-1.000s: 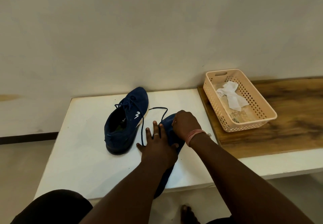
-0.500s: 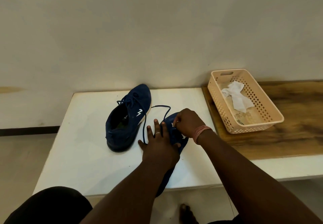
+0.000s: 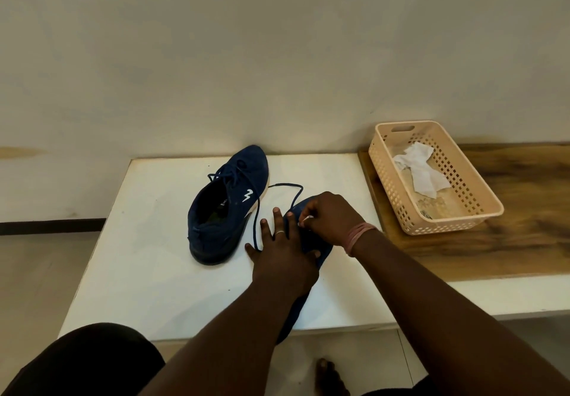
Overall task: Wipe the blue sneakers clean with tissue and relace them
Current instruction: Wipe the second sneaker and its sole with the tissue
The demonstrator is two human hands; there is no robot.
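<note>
Sneaker [image 3: 311,210] overhanging table [image 3: 148,241] edge, left hand [image 3: 282,252] flat on it, right hand [image 3: 327,218] pinching lace tip [image 3: 307,218]

My feed shows soft, even indoor light with only faint shadows and no glare on the white tabletop [image 3: 148,241]; wide-angle bending curves the edges, and detail looks slightly soft.
</note>
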